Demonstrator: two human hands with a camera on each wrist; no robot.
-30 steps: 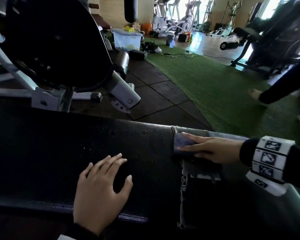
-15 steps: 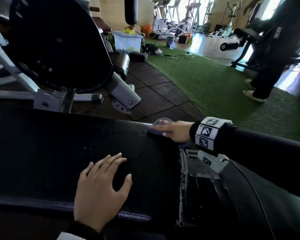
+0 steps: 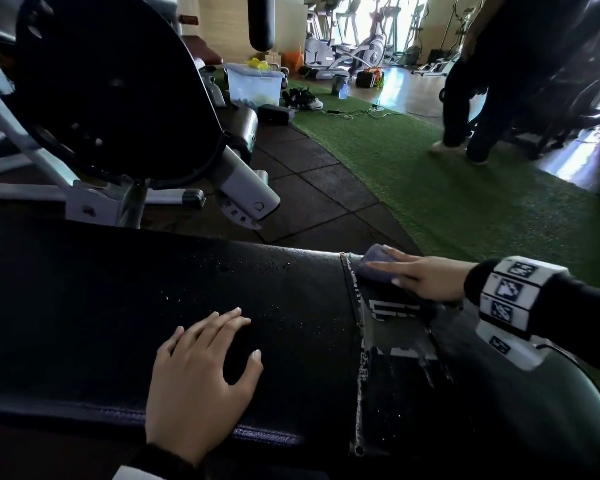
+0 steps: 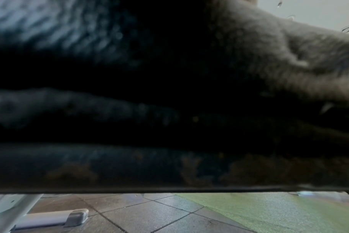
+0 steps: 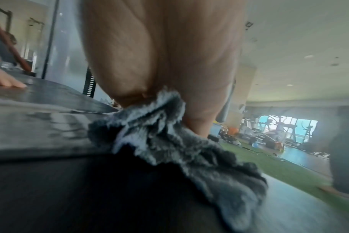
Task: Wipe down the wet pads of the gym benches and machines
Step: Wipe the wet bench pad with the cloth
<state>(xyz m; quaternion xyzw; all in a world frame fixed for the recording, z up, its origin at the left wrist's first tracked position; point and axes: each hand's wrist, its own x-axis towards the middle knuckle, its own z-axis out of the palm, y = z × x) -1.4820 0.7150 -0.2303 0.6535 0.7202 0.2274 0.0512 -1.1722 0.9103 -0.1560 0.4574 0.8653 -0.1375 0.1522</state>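
Observation:
A black bench pad (image 3: 118, 306) spans the foreground, speckled with water drops near its far edge and middle. My left hand (image 3: 201, 372) lies flat on it with straight, spread fingers. My right hand (image 3: 420, 275) presses a grey-blue cloth (image 3: 374, 263) onto the pad just right of the worn seam (image 3: 355, 327), near the far edge, fingers straight on top. In the right wrist view the fluffy cloth (image 5: 169, 141) bunches under my palm (image 5: 159, 55). The left wrist view is dark, with the pad's edge (image 4: 169, 188) across it.
A large black machine (image 3: 111, 88) on a white frame stands beyond the pad at left. Dark floor tiles (image 3: 309, 202) and green turf (image 3: 447, 188) lie behind. Another person's legs (image 3: 465, 109) stand on the turf at right. A plastic bin (image 3: 253, 84) sits further back.
My right hand swept the cloth left along the far edge past the seam, then back right to just beyond it. The left hand stayed put. The other person walked left across the turf.

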